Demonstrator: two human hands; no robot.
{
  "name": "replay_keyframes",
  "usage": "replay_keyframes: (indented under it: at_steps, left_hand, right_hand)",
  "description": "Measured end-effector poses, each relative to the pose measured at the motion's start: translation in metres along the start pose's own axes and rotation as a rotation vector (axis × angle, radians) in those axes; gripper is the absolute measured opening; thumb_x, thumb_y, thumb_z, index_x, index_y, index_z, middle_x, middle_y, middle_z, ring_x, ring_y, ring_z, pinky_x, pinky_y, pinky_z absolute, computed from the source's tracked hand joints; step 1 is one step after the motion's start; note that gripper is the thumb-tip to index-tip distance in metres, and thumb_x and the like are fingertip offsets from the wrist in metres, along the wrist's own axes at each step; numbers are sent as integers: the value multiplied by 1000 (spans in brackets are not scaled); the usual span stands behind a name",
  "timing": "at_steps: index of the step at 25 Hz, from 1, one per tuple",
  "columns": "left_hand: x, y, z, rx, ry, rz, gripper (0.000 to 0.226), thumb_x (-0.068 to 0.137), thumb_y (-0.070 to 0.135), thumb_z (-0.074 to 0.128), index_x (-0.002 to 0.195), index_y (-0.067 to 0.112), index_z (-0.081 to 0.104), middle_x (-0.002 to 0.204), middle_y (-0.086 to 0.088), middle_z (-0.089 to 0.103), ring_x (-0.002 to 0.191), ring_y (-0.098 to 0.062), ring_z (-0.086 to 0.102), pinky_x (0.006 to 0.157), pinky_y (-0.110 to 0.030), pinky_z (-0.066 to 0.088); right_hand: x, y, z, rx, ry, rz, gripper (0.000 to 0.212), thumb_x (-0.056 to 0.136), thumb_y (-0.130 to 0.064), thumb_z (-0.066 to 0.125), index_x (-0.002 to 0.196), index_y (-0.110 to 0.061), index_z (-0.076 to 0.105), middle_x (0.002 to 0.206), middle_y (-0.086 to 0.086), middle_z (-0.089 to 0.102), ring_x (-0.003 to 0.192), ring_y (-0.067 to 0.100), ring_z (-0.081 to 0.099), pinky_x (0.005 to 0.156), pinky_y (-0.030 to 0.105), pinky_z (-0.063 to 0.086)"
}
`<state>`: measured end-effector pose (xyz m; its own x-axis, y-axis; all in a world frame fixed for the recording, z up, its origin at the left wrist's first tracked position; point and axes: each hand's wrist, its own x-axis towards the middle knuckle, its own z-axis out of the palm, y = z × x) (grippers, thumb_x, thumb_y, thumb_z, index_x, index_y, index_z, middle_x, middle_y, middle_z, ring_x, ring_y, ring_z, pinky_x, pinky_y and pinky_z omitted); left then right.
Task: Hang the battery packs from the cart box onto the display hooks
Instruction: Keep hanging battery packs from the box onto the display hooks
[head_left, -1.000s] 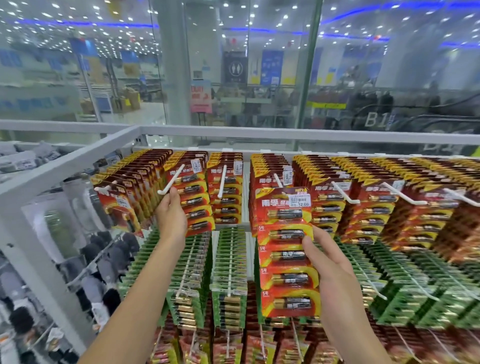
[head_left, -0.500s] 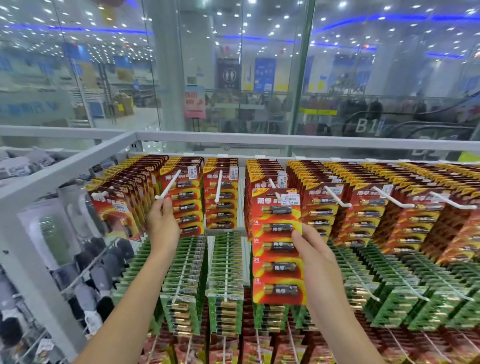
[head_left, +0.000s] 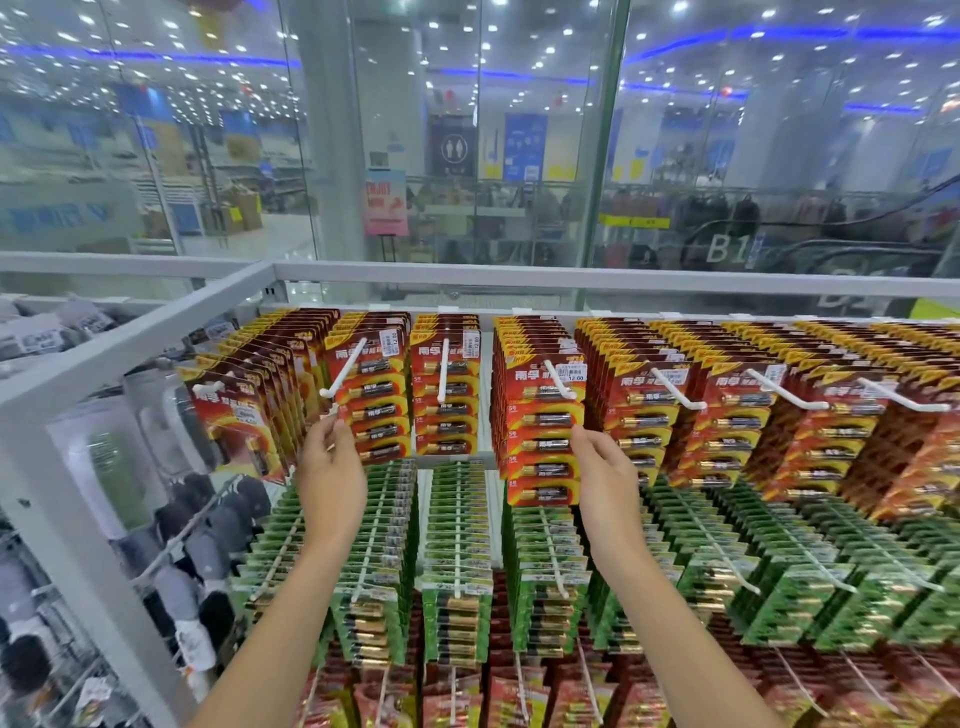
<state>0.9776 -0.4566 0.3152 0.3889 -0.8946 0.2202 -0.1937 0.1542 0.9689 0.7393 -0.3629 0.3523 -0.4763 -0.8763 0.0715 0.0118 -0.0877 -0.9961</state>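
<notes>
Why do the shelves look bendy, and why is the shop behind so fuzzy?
Head view: the wide lens bows the white metal rail and fans the red battery packs; the glass wall mirrors ceiling lights, hazing the shop behind; both hands are sharp.

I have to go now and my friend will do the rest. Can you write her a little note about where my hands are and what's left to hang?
Left hand: fingertips at the lower edge of the red battery packs on the second hook from the left; whether it pinches one is unclear.
Right hand: fingers on the right edge of the front red pack, which already hangs on its white hook.
Done: that pack is on the hook, though not pushed back.
Left: slide it back and let go. The cart box is out of view, so the number of packs remaining is unknown.
</notes>
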Motion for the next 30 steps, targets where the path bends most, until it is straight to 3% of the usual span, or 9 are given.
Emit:
replay_keyframes:
  at_steps: [1, 3, 5, 7, 13, 18, 25, 28, 30]
  left_hand:
    - [-8, -1, -4, -3, -11, 0, 40, 110, 43, 41, 143, 24, 54, 131, 3, 63, 115, -26, 62, 102, -45, 50]
    - [-30, -5, -17, -27, -29, -18, 36, 109, 39, 46, 140, 24, 57, 131, 11, 59, 118, -15, 57, 105, -37, 44]
    - [-52, -14, -29, -81, -39, -47, 29, 108, 40, 50, 131, 29, 64, 129, 11, 65, 120, -14, 60, 110, -42, 46]
    - [-77, -18, -38, -148, -70, -111, 22, 108, 37, 51, 122, 32, 67, 125, 9, 70, 117, -15, 64, 108, -44, 49]
    - [-158, -35, -35, -276, -279, -280, 27, 107, 23, 50, 124, 12, 67, 116, -3, 74, 107, -23, 69, 99, -42, 51]
    - [-213, -78, 19, -161, -642, -553, 20, 108, 20, 47, 106, 23, 67, 108, 4, 73, 116, -29, 64, 82, -33, 50]
    - [-321, -69, 129, -20, -1099, -751, 30, 110, 8, 38, 97, 14, 64, 104, -7, 68, 68, -17, 68, 59, -27, 51]
    - [-365, -59, 193, 40, -1281, -949, 47, 111, 5, 28, 83, -1, 65, 72, -15, 68, 50, -23, 64, 45, -27, 46]
    - [-410, -44, 234, 76, -1370, -926, 50, 111, 11, 26, 81, 5, 66, 87, -21, 73, 59, -23, 62, 50, -30, 47]
  right_hand:
    - [-3, 4, -3, -4, 18, -9, 19, 105, -43, 51, 107, -31, 67, 99, -5, 68, 99, 13, 66, 78, 23, 50]
    - [-10, 15, -12, -17, 47, -16, 16, 105, -38, 53, 110, -31, 66, 105, -8, 69, 96, 19, 66, 82, 34, 55]
    - [-21, 30, -26, -41, 92, 8, 21, 103, -39, 55, 114, -28, 69, 110, -6, 71, 100, 19, 67, 96, 45, 54]
    - [-36, 49, -46, -71, 132, 58, 22, 102, -42, 57, 113, -30, 71, 114, -12, 72, 109, 11, 66, 104, 42, 50]
    - [-112, 104, -110, -106, 271, 299, 19, 100, -38, 61, 95, -30, 78, 96, -5, 75, 93, 12, 68, 86, 33, 51]
    - [-186, 149, -177, -65, 497, 437, 15, 100, -25, 62, 99, -17, 75, 99, 6, 75, 102, 22, 68, 86, 35, 47]
    - [-264, 161, -290, 29, 929, 474, 13, 100, -15, 61, 97, -14, 73, 94, -1, 79, 92, 24, 66, 79, 36, 43]
    - [-289, 153, -339, 100, 1067, 476, 13, 100, -16, 62, 95, -14, 74, 100, 7, 77, 90, 24, 67, 77, 36, 43]
    - [-306, 151, -374, 165, 1154, 455, 8, 96, -18, 70, 93, -12, 74, 98, 9, 77, 86, 25, 65, 71, 35, 41]
